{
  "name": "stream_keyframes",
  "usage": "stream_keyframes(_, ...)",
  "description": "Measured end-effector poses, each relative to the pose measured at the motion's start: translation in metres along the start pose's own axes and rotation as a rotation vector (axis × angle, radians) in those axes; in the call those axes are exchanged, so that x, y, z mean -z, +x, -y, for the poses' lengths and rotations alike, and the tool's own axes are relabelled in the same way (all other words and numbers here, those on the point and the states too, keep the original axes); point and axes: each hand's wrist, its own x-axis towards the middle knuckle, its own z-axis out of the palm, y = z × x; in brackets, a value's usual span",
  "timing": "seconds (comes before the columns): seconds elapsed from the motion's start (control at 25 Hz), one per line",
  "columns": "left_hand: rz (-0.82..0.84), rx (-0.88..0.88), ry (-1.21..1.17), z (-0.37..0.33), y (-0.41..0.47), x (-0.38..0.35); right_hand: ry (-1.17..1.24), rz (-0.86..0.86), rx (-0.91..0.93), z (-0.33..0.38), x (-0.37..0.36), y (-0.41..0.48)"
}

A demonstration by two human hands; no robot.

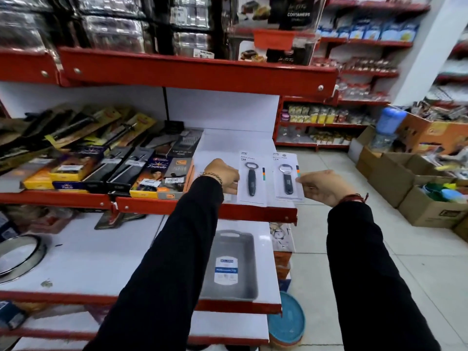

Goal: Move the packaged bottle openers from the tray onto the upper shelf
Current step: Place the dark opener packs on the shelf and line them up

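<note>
Two packaged bottle openers on white cards lie at the right end of the upper shelf (222, 143), which is white with a red front edge. My left hand (224, 174) pinches the left edge of the left bottle opener card (252, 177). My right hand (321, 184) holds the right edge of the right bottle opener card (287, 177), which sticks out over the shelf's end. Below, on the lower shelf, sits a grey tray (233, 264) with a white label inside and no openers visible in it; my left sleeve covers its left side.
Boxed kitchen tools (106, 163) fill the upper shelf to the left of the cards. A metal ring (20, 254) lies on the lower shelf at far left. Cardboard boxes (415, 188) stand on the tiled floor at right, and a blue tub (286, 323) sits beside the shelf end.
</note>
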Motion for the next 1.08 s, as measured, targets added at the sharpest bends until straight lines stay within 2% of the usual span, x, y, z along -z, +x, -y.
stream_keyframes(0.28, -0.042, 0.082, 0.169, 0.01, 0.08, -0.011, -0.148, -0.056, -0.048, -0.006, -0.011, 0.069)
stream_keyframes(0.6, -0.061, 0.132, 0.241, 0.017, 0.089, -0.02, -0.223, -0.022, -0.127, -0.025, -0.013, 0.082)
stream_keyframes(0.72, -0.096, 0.106, 0.329, 0.02, 0.089, -0.017, -0.291, -0.094, -0.125, -0.028, -0.012, 0.084)
stream_keyframes(0.92, -0.161, 0.07, 0.526, 0.019, 0.08, -0.017, -0.675, -0.229, -0.065, -0.034, -0.018, 0.082)
stream_keyframes(1.0, -0.208, 0.026, 0.573, 0.02, 0.078, -0.014, -0.668, -0.233, -0.023, -0.031, -0.021, 0.077)
stream_keyframes(1.08, -0.221, -0.044, 0.515, 0.02, 0.076, -0.007, -0.644, -0.216, 0.103, -0.029, -0.024, 0.071)
